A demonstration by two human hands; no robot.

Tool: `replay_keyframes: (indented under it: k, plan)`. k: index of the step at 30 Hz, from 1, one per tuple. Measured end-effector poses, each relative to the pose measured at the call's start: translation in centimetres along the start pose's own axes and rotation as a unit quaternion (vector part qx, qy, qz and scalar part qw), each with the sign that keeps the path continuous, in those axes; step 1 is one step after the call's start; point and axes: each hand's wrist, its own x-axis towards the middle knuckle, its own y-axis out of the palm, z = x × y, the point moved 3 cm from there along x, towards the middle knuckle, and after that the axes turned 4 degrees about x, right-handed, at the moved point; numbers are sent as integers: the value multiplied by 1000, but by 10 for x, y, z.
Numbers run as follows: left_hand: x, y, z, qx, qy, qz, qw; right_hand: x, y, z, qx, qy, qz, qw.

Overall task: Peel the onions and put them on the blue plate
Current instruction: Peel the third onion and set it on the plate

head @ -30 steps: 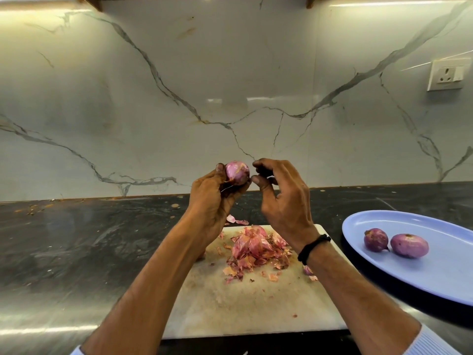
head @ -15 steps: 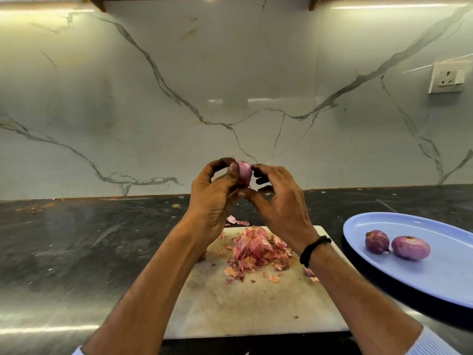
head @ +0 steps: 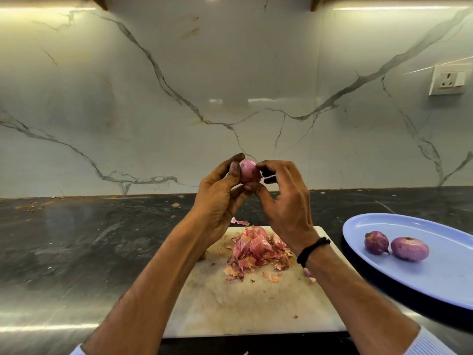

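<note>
Turning a small round pink onion (head: 247,170) at the fingertips, above the far edge of the white stone chopping board (head: 230,308)

Left hand (head: 220,198) grips the onion, fingers curled under it and thumb over its left side; right hand (head: 284,201) nips its right side between forefinger and thumb, with something small and dark tucked under those fingers that I cannot make out. A second ago it perched higher on the left fingertips; it has since been rolled, and a smooth glossy face now shows, so the skin looks nearly all off and plating seems close. On the board lies a heap of papery pink peelings (head: 256,248); right of the board, the oval blue plastic plate (head: 448,275) holds a darker purple onion (head: 376,242) beside a paler purple onion (head: 409,248)
</note>
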Motion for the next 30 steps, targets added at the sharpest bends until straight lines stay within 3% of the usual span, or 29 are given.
replay_keyframes:
  k: [14, 30]
  plan:
    - [3, 0, 9, 44, 16, 22, 999, -1, -1, 1, -19, -38, -11, 999]
    - [7, -1, 14, 45, 14, -20, 999, -3, 3, -4, -69, -67, -1, 995]
